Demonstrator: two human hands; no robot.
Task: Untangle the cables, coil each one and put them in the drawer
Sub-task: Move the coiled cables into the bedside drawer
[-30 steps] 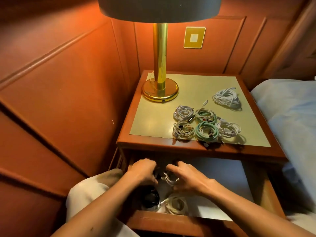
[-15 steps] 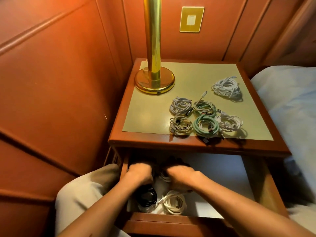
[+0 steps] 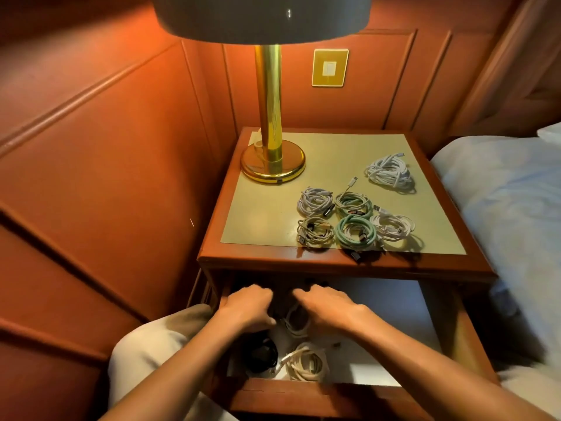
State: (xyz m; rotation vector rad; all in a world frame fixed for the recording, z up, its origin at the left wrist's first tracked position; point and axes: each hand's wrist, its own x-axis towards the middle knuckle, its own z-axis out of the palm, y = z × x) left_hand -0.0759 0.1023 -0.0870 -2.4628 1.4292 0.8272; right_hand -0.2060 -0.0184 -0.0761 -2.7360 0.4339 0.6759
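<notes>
Both hands are inside the open drawer [image 3: 388,302]. The left hand [image 3: 247,303] and the right hand [image 3: 329,305] have curled fingers over a white cable [image 3: 296,325]; what they grip is hidden, so I cannot tell. Red wall panels [image 3: 106,177] stand on the left. A gold lamp [image 3: 271,147] sits on the bench [image 3: 267,214], with six coiled cables [image 3: 353,221] beside it. In the drawer near the front lie a black cable [image 3: 261,355] and a cream cable [image 3: 308,363]. A bed [image 3: 510,208] is on the right.
</notes>
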